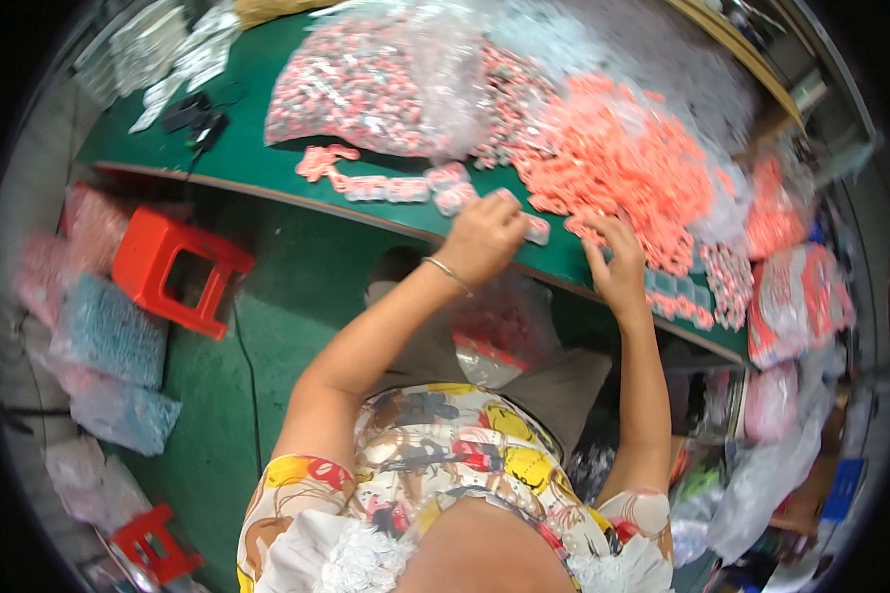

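My left hand (487,233) is closed at the table's near edge, its fingers curled over a small clear box (537,230) with pink-and-white contents. Beside it, more small clear boxes (405,189) sit in a row, with a loose coral strip (324,162) at their left end. My right hand (618,265) bends its thumb and fingers around a coral loop-shaped piece (585,226) at the edge of a large heap of coral pieces (623,163). The fingertips partly hide what each hand holds.
A clear bag of small pink-and-grey pieces (356,84) lies on the green table (252,163). Pale blue compartment strips (677,287) lie at the right, near packed bags (796,301). A red stool (178,267) and bags of blue pieces (114,331) stand on the left floor.
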### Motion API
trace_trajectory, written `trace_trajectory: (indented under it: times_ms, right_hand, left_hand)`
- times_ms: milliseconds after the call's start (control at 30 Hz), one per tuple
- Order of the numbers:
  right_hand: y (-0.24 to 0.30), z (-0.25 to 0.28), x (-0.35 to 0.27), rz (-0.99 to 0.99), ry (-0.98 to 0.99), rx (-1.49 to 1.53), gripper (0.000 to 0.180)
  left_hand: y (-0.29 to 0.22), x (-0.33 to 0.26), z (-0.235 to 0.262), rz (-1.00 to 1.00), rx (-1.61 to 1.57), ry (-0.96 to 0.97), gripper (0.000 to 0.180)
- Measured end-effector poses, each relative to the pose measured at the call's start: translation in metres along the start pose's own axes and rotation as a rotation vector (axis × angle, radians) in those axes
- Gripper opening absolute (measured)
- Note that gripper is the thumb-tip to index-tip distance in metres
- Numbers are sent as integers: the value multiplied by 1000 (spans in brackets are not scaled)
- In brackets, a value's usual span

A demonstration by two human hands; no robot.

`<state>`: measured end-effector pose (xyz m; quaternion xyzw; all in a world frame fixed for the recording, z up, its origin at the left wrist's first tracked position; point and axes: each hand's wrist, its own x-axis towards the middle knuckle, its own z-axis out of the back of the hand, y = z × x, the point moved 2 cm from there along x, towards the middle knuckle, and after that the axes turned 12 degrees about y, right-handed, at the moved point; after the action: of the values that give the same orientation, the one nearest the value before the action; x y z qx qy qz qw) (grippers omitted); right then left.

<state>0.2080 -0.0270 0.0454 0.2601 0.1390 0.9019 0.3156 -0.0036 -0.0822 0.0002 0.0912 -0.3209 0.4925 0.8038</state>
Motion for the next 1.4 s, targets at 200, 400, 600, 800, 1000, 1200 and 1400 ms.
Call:
trace_trajectory:
  times_ms: [200,400,600,800,1000,1200,1400]
  right_hand:
    - [-40,34,-37,-150,-56,-87,15]
    - [-49,32,-55,-193,-55,-285,10]
    - [-51,32,-58,-228,-74,-309,11]
    - [-51,28,-57,-217,-53,-305,13]
    - [-32,6,-41,-150,94,-433,20]
    - [-38,3,-41,-220,144,-387,19]
    - [-39,8,-37,-150,43,-173,17]
  left_hand:
    - [-28,12,1,24,-120,91,37]
    - [-87,36,-37,-25,-315,208,50]
    - [-97,46,-57,-15,-267,285,46]
    - [-84,42,-49,-4,-262,305,42]
    - [-69,26,-36,14,-265,310,39]
    - [-73,23,-47,-12,-299,298,39]
    - [-70,19,-44,46,-361,252,64]
